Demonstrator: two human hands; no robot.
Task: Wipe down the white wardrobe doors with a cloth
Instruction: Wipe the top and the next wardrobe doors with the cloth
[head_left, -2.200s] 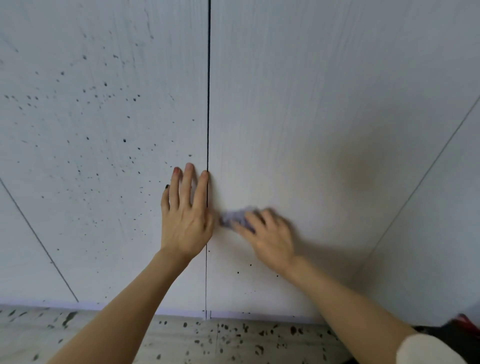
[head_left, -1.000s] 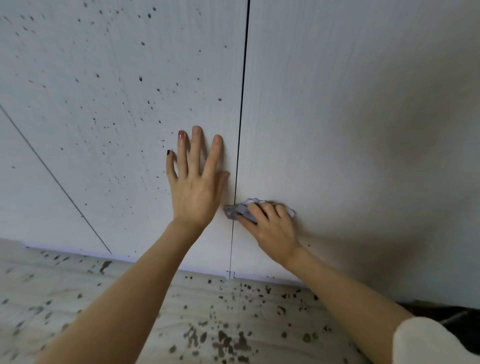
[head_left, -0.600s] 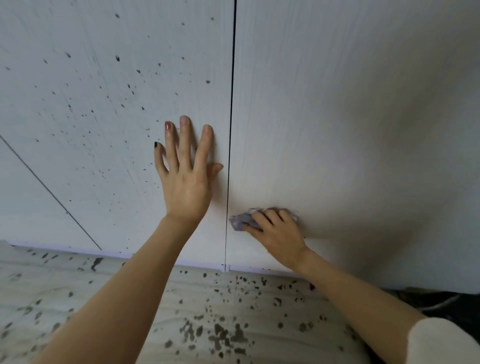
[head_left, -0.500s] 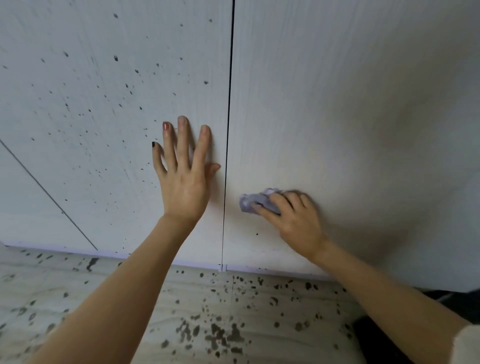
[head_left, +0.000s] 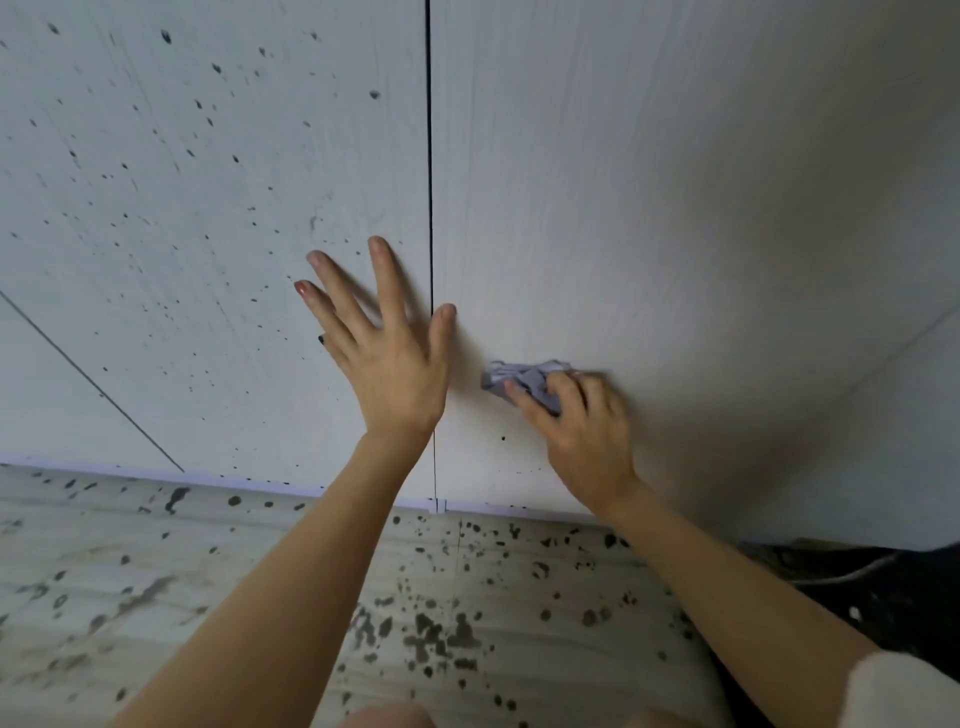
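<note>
Item 1, cloth: small, pale lilac, crumpled into a wad. It sits pressed against the right door, low down, near that door's left edge and above its bottom edge. Its long axis runs roughly level across the door.

Item 2, my right hand: fingers curled over the wad, holding it flat to the panel. The cloth lies under and just ahead of my fingertips, toward the seam between the 2 doors. Wrist low, forearm rising from the lower right. This is the nearer hand to the cloth; it alone carries it.

Item 3, my left hand: spread wide, fingers straight, holding nothing. Palm lies over the left door beside its right edge; the thumb tip reaches across the seam. Whether the palm presses the door or hovers just off it, I cannot tell. It is just beside the cloth, not touching it.

Item 4, condition: left door thickly speckled with dark spots; right door almost clean, with 1 dark spot just below the cloth and a few fainter ones near the bottom edge. Floor below also spattered.

Judgement: the next stroke likely goes down to that spot, or left across the seam, where my left hand stands in the way.
</note>
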